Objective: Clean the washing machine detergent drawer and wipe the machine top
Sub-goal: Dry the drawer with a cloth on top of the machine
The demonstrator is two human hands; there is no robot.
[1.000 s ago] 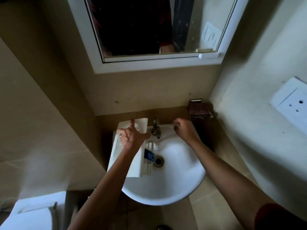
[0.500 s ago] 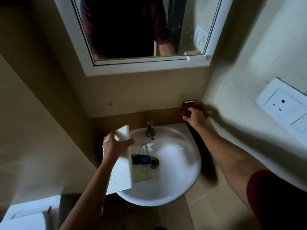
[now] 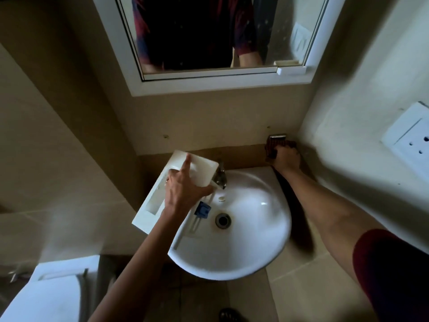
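Over the sink: a white detergent drawer (image 3: 162, 196) lies tilted on the left rim of the white sink (image 3: 260, 231), one end near the wall, the other end past the rim.
Left hand: the left hand (image 3: 185, 194) grips the drawer from above, the fingers (image 3: 186, 165) spread over its white front panel, the thumb on the side next to the tap.
Blue part: a small blue insert (image 3: 203, 209) sits in the drawer, just beside the drain (image 3: 223, 220).
Tap: the metal tap (image 3: 220, 175) stands right behind the drawer; I cannot tell if water runs.
Right hand: the right hand (image 3: 286, 159) is closed on a dark red scrubber (image 3: 271, 145) in the corner ledge, beside the right wall.
Wall: a mirror (image 3: 209, 36) hangs above, a white socket plate (image 3: 411, 140) at the right.
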